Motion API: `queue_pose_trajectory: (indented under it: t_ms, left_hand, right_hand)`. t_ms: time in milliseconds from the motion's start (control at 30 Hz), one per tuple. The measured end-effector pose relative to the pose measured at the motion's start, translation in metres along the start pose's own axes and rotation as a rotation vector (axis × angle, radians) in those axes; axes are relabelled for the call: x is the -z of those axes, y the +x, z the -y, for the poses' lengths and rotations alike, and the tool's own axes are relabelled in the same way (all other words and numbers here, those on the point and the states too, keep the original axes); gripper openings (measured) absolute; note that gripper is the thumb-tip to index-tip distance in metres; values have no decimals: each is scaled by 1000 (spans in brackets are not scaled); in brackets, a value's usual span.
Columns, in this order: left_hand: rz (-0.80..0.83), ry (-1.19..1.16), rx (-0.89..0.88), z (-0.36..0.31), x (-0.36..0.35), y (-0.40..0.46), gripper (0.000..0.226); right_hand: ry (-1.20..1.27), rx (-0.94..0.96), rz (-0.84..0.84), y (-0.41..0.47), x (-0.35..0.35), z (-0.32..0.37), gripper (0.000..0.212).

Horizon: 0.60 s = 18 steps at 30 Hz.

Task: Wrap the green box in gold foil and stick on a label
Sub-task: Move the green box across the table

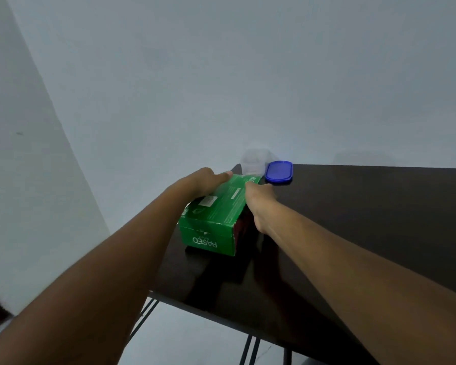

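The green box [216,219], a tissue carton printed "PASEO", lies on its side near the left corner of a dark brown table [353,219], bare of any wrapping. The left hand [208,180] reaches over the box's left long edge, thumb along the top, fingers curled down the far side and grasping it. The right hand [258,204] clasps the box's right side, thumb on the upper face, fingers wrapped down the flank. Just beyond the box's far end stands a clear plastic container [254,162], blurred, its contents impossible to tell. Right of that container, close beside it, a blue oval lid [278,172] lies flat on the table. A plain pale wall [221,75] rises behind the table, and thin black metal legs [250,349] show beneath its near edge over a light floor [195,338].
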State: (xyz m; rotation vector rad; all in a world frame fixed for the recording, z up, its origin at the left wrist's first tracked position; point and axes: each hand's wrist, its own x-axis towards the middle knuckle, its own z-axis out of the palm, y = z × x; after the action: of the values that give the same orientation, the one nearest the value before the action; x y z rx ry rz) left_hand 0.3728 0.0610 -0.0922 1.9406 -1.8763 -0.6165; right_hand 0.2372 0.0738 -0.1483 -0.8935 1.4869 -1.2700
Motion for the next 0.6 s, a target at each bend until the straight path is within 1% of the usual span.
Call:
queue_pose_trajectory:
  t_ms: [100, 133, 200, 233, 267, 300, 333, 400, 433, 467, 600]
  left_hand:
    - [-112, 77, -93, -27, -5, -5, 85]
    - [-136, 102, -136, -45, -10, -7, 83]
    - [-142, 128, -203, -75, -18, -5, 79]
    - [-95, 151, -303, -139, -51, -7, 76]
    - [-90, 168, -316, -153, -57, -10, 75]
    - [-67, 204, -363, -187, -75, -13, 73]
    - [-66, 220, -368, -197, -81, -10, 72]
    - [-92, 264, -372, -207, -92, -3, 70]
    - [-99, 283, -378, -205, -96, 2, 70]
    - [-84, 291, -407, -218, -107, 2, 69]
    - [-6, 364, -583, -310, -179, -18, 67]
  right_hand:
    - [-68, 66, 14, 3, 33, 7, 53]
    - [-93, 91, 26, 2, 54, 14, 49]
    - [-224, 185, 59, -2, 93, 29, 32]
    - [-300, 249, -4, 1, 165, 38, 21]
    - [-399, 331, 0, 1, 184, 41, 19]
    - [-490, 390, -37, 3, 223, 46, 22]
    - [-598, 446, -19, 5, 237, 48, 24]
    - [-772, 496, 18, 8, 253, 48, 23]
    - [-843, 511, 31, 8, 259, 48, 21]
    - [-900, 516, 11, 10, 280, 49, 20]
    - [-1138, 445, -161, 14, 400, 55, 21]
